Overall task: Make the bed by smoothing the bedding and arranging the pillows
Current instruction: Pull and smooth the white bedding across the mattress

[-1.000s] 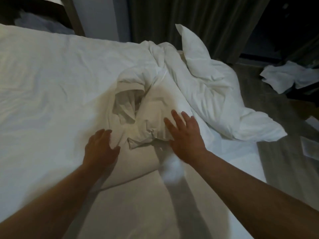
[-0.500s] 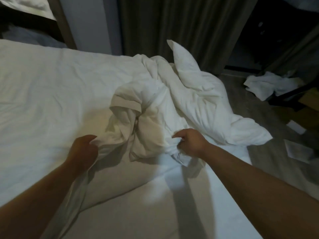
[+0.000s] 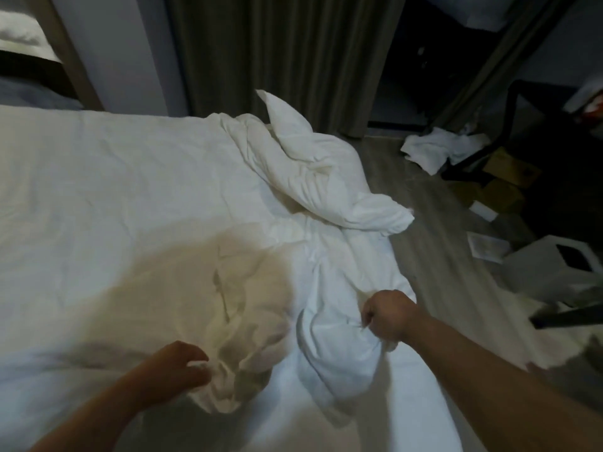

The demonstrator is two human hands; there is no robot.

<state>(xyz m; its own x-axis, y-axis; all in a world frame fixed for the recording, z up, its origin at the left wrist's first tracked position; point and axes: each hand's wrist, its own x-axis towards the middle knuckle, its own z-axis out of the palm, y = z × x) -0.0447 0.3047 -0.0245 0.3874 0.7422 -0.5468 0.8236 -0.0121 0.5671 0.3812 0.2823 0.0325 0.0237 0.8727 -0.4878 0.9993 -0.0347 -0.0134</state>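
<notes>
Down at 7 o'clock in the head view, your left hand (image 3: 176, 375) has its fingers curled, with the thumb and fingertips pinching a creased fold of the white bedding (image 3: 326, 282). At 5 o'clock your right hand (image 3: 388, 318) is closed in a fist around another gathered bunch of the same bedding, and the cloth puckers out from your knuckles. Between your two hands the bedding lies heaped in loose, twisted folds on the bed (image 3: 98, 190). The part by your left hand sits in shadow, and the part by your right hand is brighter. From there the bedding runs up toward 1 o'clock, where a white pillow (image 3: 329, 177) lies tilted across it at the bed's right edge, one corner pointing up. The sheet toward 9 and 10 o'clock is fairly flat, with light wrinkles. A dark curtain (image 3: 277, 53) hangs at 12 o'clock beyond the bed. On the wooden floor (image 3: 424, 243), a crumpled white cloth (image 3: 434, 148) lies at 2 o'clock, and a white box (image 3: 541, 272) stands near 3 o'clock.
</notes>
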